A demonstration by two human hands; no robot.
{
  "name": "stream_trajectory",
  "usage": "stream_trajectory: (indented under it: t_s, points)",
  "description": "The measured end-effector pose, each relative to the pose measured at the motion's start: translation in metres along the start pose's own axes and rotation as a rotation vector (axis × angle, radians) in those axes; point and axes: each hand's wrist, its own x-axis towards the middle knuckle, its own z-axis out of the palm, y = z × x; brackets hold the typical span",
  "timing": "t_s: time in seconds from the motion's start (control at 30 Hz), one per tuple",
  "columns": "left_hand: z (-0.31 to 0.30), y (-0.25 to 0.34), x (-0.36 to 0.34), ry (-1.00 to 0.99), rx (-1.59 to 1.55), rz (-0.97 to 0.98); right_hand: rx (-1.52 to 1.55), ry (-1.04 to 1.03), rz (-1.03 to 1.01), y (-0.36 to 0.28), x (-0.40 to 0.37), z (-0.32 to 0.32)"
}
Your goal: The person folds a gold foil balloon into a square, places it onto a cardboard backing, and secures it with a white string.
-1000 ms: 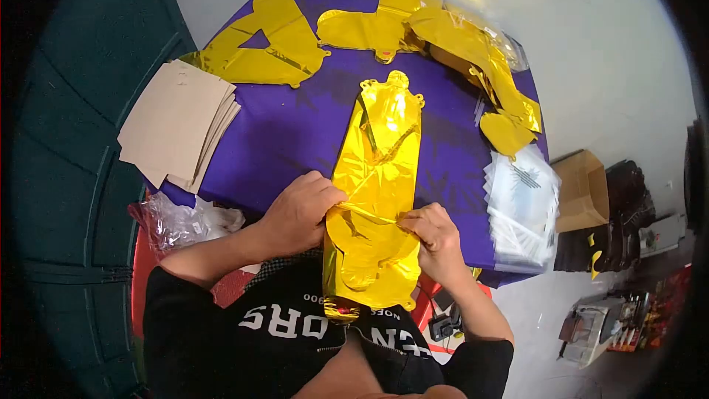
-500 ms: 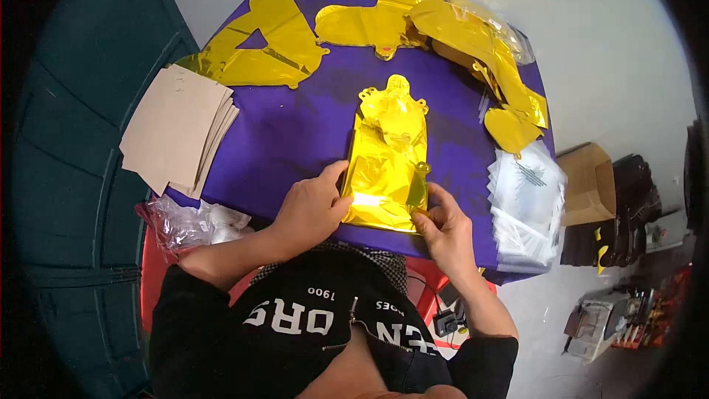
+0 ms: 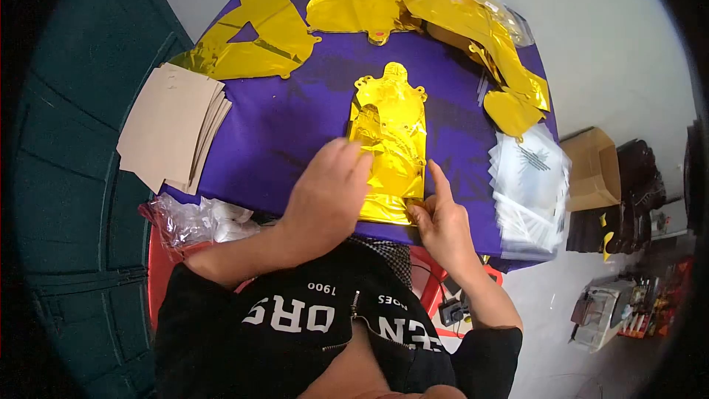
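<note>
A folded gold foil balloon (image 3: 391, 177) lies flat on the purple-covered table (image 3: 273, 133) in front of me. Its upper end is rounded and has small tabs at the sides. My left hand (image 3: 329, 185) is over its left edge, fingers stretched together across the foil and slightly blurred. At the balloon's lower right corner, my right hand (image 3: 443, 218) has its thumb on the foil and its forefinger extended along the edge. The other right fingers are curled and partly hidden.
More gold foil balloons (image 3: 258, 37) curve around the table's far side. A stack of beige cardboard sheets (image 3: 166, 129) lies at left, above crumpled clear plastic (image 3: 192, 222). Clear plastic bags (image 3: 528, 192) are piled at right, near an open cardboard box (image 3: 594, 170).
My left hand has moved up and right over the foil. The balloon's upper layer looks shifted and creased differently. My right hand stays at the lower right corner, its forefinger straighter.
</note>
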Motion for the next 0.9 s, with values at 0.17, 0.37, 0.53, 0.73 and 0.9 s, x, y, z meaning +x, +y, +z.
stream_trajectory:
  t_s: [0.17,0.37,0.53,0.73,0.9]
  points:
    - [0.029,-0.006,0.017,-0.061,-0.143,0.205,-0.063,-0.028,0.001,0.0,0.001,0.0]
    - [0.046,-0.011,0.016,-0.137,-0.003,0.195,-0.518,0.274,-0.269,0.008,-0.004,0.009]
    - [0.045,-0.011,0.015,-0.14,0.021,0.195,-0.602,0.299,-0.248,0.017,-0.01,0.003]
    - [0.046,-0.012,0.014,-0.14,0.037,0.201,-0.126,0.159,-0.277,0.009,-0.048,-0.01]
    - [0.043,-0.002,0.0,-0.157,-0.012,0.238,0.419,-0.334,0.272,0.032,-0.076,-0.009]
